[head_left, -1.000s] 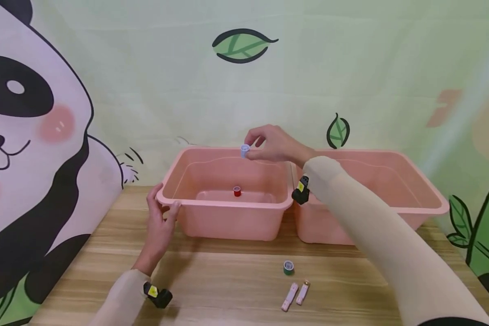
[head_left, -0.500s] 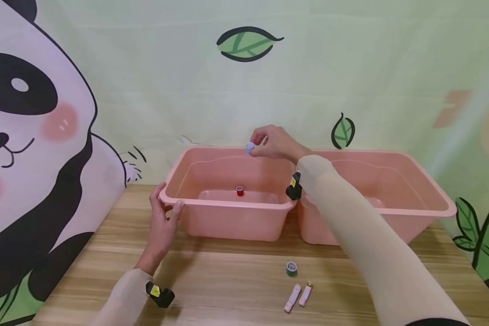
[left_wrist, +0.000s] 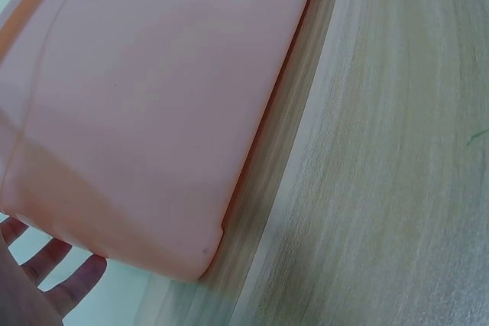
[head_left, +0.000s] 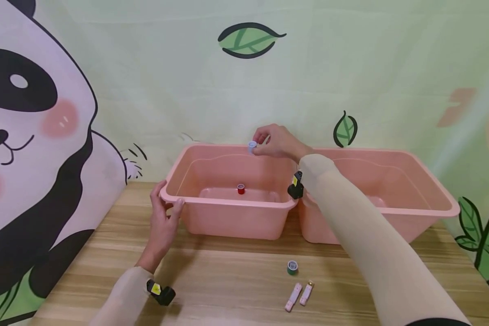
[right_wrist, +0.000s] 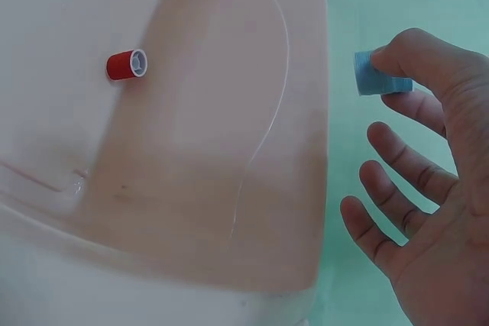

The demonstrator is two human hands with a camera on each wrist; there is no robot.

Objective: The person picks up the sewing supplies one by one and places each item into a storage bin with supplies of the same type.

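The red spool [head_left: 241, 189] was contained in the tub [head_left: 232, 220] gripped by the left hand [head_left: 163, 220]; blue spool [head_left: 251, 146] was pinched by right hand [head_left: 278, 140], green spool [head_left: 292, 268] and sticks [head_left: 293, 297] untouched.

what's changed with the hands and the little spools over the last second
The right hand, still pinching the blue spool, has shifted slightly right, and its sleeve has swung left, showing more of the right tub. Nothing was grabbed or released. The left hand stays on the left tub's rim; the red spool inside and the green spool on the table look unmoved.
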